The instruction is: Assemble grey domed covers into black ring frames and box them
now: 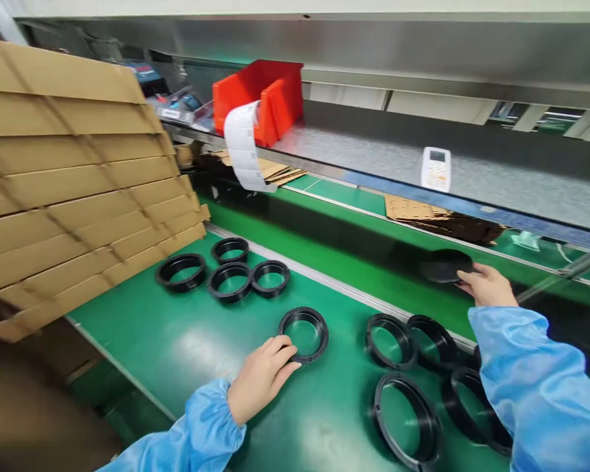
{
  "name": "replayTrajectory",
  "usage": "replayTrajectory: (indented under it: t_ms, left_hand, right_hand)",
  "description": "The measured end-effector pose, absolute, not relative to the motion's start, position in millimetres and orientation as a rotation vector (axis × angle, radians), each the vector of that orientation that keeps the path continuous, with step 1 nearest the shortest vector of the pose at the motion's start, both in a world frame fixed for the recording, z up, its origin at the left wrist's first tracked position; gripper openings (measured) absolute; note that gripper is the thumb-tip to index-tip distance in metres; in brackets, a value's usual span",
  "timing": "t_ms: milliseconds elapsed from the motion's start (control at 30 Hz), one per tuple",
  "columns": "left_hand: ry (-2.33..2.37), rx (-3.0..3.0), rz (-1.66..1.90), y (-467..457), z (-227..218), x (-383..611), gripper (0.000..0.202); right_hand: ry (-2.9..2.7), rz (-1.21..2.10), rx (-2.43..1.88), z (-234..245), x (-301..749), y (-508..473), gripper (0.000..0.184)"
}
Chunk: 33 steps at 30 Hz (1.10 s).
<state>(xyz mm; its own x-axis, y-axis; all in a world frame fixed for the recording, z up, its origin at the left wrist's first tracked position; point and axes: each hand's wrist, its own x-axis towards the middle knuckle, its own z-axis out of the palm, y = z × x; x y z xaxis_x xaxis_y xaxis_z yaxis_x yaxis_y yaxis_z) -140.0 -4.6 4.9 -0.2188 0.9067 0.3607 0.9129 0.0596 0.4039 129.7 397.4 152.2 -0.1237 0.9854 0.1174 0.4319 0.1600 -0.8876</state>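
Observation:
My left hand (pixel 265 377) grips the near left rim of a black ring (pixel 323 326) on the green work surface, thumb and fingers pinching its edge. Farther right, my right hand (pixel 489 286) holds a flat black disc (pixel 445 265) by its right edge, above the green strip behind the table. The disc looks slightly blurred. Below my right arm several black rings (pixel 388 341) stand close together, some partly hidden by the blue sleeve. Another group of black rings (pixel 230 282) sits toward the back left.
Stacked flat cardboard boxes (pixel 78 177) rise along the left side. Over the back runs a metal shelf (pixel 354 147) carrying a red bin (pixel 275 98), a hanging strip of white labels (pixel 243 147) and a white remote control (pixel 436 169). Cardboard sheets (pixel 413 210) lie behind the shelf edge.

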Motion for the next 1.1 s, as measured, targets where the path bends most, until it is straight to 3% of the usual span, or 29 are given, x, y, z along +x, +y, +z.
replayTrajectory:
  t_ms: [67,167,267,333,467,567,867,1033,1100]
  left_hand:
    - [-2.232,-1.897,-0.918,-35,1,-140,0.031]
    - [-2.246,-1.795,-1.002,-67,-10,-139,0.030]
    - [-2.362,-1.592,-1.212,-87,-25,-139,0.044]
    - [-2.421,-1.443,-1.394,-95,-35,-140,0.050]
    - [-2.397,-1.333,-1.631,-106,-47,-144,0.047]
    - [-2.364,-1.351,-1.697,-109,-51,-145,0.044]
    - [-2.350,-1.339,-1.824,-107,-57,-143,0.040]
    - [-2.370,-1.267,-1.928,-106,-59,-142,0.040]
    - [-2.361,-1.250,-2.000,-105,-58,-143,0.040]
  right_hand:
    - [-1.754,1.256,-1.201,148,84,365,0.034]
    - [-1.943,1.659,-0.954,126,22,287,0.053]
    - [-2.200,1.845,-0.786,93,-21,214,0.067]
    - [-2.379,1.828,-0.729,76,-39,186,0.062]
    - [-2.683,1.512,-0.710,64,-58,169,0.032]
    - [-2.850,1.129,-0.723,62,-62,163,0.024]
    - [-2.991,0.219,-0.659,69,-61,113,0.036]
    - [-2.876,0.018,-0.521,93,-59,90,0.068]
    - [-2.860,-0.062,-0.622,85,-61,78,0.071]
